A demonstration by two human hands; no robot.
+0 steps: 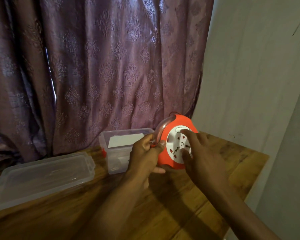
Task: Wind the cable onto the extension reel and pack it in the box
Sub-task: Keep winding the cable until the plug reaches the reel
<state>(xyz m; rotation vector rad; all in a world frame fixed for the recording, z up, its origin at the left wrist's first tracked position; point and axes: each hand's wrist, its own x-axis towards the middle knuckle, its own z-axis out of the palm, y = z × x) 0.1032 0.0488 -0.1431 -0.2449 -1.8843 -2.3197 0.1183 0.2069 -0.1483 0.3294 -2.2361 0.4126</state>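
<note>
right hand (200,153): my fingers spread on the reel's white dial, grasping nothing.
left hand (145,153): i pinch the clear handle.
reel (171,158): held above the table (180,205), beside the open box (118,153).
handling: probably light, rigid, smooth plastic; grip handle and rim.

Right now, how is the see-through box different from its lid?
The box stands upright, deep and open-topped; the lid lies flat and shallow on the table. The box sits further back by the curtain; the lid lies nearer, to the left. Both are clear plastic.
</note>
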